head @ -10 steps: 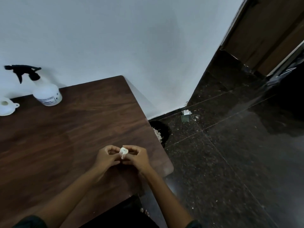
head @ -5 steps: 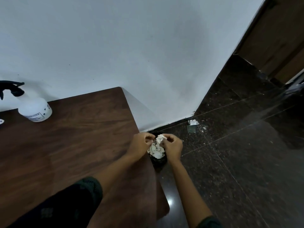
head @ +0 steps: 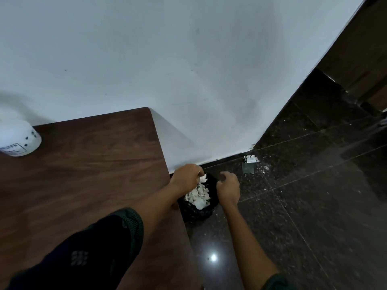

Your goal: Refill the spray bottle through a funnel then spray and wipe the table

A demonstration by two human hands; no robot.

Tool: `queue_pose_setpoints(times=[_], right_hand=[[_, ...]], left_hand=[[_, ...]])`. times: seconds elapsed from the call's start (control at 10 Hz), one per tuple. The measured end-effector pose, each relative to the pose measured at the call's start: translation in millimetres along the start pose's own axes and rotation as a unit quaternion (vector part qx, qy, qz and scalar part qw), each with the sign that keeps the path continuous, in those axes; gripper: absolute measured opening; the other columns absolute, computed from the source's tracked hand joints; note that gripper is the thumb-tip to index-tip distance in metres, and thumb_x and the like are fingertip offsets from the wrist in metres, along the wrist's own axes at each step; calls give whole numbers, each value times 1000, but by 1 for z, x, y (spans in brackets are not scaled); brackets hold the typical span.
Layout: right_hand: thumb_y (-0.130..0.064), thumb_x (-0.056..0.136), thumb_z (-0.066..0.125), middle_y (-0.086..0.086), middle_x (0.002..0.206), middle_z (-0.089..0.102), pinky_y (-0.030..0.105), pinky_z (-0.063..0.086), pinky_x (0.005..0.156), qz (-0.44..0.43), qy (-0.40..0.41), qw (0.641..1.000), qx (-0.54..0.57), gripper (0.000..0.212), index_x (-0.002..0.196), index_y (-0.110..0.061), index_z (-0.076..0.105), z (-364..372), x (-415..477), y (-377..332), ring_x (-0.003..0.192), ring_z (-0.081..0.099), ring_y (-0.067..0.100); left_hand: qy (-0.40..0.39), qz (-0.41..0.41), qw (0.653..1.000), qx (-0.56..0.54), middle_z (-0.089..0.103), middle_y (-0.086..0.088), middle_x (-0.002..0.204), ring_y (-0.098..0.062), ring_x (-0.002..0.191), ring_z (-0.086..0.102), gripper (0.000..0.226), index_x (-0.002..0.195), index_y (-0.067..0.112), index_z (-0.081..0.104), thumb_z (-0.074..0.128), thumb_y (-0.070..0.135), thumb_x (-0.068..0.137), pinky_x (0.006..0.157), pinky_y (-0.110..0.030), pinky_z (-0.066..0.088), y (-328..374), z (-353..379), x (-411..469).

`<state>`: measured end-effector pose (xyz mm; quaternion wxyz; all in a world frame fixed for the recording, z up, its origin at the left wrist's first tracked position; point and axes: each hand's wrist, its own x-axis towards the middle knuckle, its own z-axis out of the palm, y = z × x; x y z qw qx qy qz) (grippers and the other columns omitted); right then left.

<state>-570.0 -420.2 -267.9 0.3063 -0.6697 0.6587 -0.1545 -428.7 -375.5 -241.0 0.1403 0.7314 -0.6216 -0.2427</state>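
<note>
Pale wall (head: 188,59) at back, dark speckled floor (head: 314,206) to R. Brown table (head: 83,164) at L. Spray bottle (head: 17,139) upright at far L edge of table, top out of frame, well apart from both hands, L nearer. Black bin (head: 199,213) on floor just beside table's R edge, white tissue (head: 199,195) heaped inside. Both hands over bin, so drop path straight down. Left hand (head: 186,177): fingers curled, scrap (head: 202,177) at tips, can't tell if pinched or loose. Right hand (head: 228,186): loosely curled, nothing in it. Prob. disposal after wipe.

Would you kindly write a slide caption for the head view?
Left hand and right hand above the bin of crumpled paper beside the table.
</note>
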Motion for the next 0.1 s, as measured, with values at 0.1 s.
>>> queue_pose_setpoints(times=[0.1], right_hand=[[-3, 84, 53, 15, 117, 58, 34, 45, 80, 27, 10, 999, 19, 31, 114, -6, 63, -4, -12, 24, 103, 58, 31]], left_hand=[[-25, -8, 1000, -12, 64, -7, 118, -24, 104, 59, 29, 108, 14, 65, 45, 7, 89, 86, -39, 50, 3, 1, 1]])
